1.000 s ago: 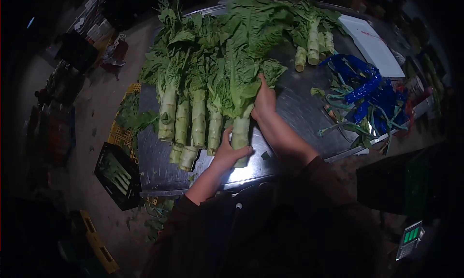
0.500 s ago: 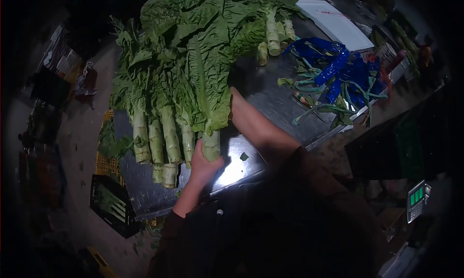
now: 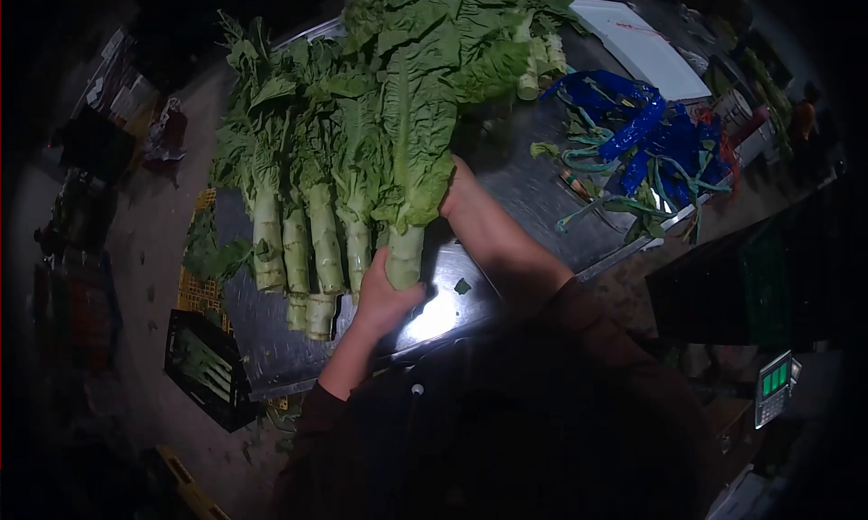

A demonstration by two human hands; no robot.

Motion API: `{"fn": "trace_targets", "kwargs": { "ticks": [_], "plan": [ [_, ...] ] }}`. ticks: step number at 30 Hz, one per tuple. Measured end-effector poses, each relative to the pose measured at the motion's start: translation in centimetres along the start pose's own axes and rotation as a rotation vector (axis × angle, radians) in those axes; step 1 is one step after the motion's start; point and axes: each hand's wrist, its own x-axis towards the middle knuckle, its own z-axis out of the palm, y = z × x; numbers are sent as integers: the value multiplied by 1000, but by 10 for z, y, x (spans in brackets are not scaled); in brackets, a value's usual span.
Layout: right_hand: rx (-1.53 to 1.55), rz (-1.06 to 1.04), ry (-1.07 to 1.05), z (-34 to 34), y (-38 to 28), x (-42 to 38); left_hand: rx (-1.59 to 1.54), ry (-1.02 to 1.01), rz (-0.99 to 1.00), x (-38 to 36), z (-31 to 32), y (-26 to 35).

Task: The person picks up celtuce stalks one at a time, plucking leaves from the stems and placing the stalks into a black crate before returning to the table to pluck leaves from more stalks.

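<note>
A: Hands?
B: Left hand (image 3: 391, 301) clamped round the thick stalk (image 3: 404, 260), low end. Right hand (image 3: 459, 193) against its leaves (image 3: 416, 131) — fingers hidden, can't tell grip.
A: Stalk position?
B: Over the desk (image 3: 533, 203), right of the stalk row (image 3: 323, 240) — blue plastic (image 3: 633, 129) farther right.

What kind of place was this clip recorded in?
Probably a produce packing or sorting area: leafy stalks are lined up on a metal table, a crate holds more stalks, and a digital scale glows nearby.
</note>
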Motion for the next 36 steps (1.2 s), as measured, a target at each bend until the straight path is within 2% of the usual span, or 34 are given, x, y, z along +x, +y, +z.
{"fn": "trace_targets", "kwargs": {
  "ticks": [2,3,5,7,13,15,17,18,20,21,22,24,25,27,29,31,32,34,35,36],
  "plan": [
    [63,28,-52,-7,1,8,196,195,109,2,5,-10],
    [62,31,-52,-19,4,18,194,198,108,4,8,-13],
    [65,-1,-104,-26,10,27,400,405,79,8,14,-14],
    [97,-14,-165,-22,12,16,386,432,96,10,15,-12],
    [97,75,238,-19,37,-13,393,554,73,19,9,-8],
    [86,28,129,-24,70,-37,339,636,83,27,1,15],
    [289,251,-545,-119,91,-33,284,642,173,40,-17,6],
    [281,237,-548,-109,83,-37,234,623,137,35,-22,23],
    [-1097,8,243,-80,69,-53,148,635,181,36,-31,17],
    [-1427,23,46,-63,42,-61,66,655,214,35,-37,11],
    [-1427,19,47,-51,21,-63,79,634,186,36,-43,1],
    [-2292,540,-33,-31,-8,-65,50,631,187,27,-43,5],
    [-2294,542,-32,-17,-19,-65,16,630,191,25,-42,6],
    [-2485,626,68,7,-36,-66,39,655,199,24,-40,3],
    [-2264,166,86,20,-36,-64,59,684,199,24,-34,2],
    [-1571,-301,-9,32,-10,-61,257,689,135,26,-27,6],
    [-1567,-291,-29,38,0,-50,322,682,113,25,-21,9],
    [-1324,-308,-39,48,16,-31,468,634,94,21,-4,15],
    [-1419,-425,177,74,21,-42,444,566,229,17,0,15],
    [-1145,-443,139,70,22,-39,420,490,367,15,2,16]
  ]
}}
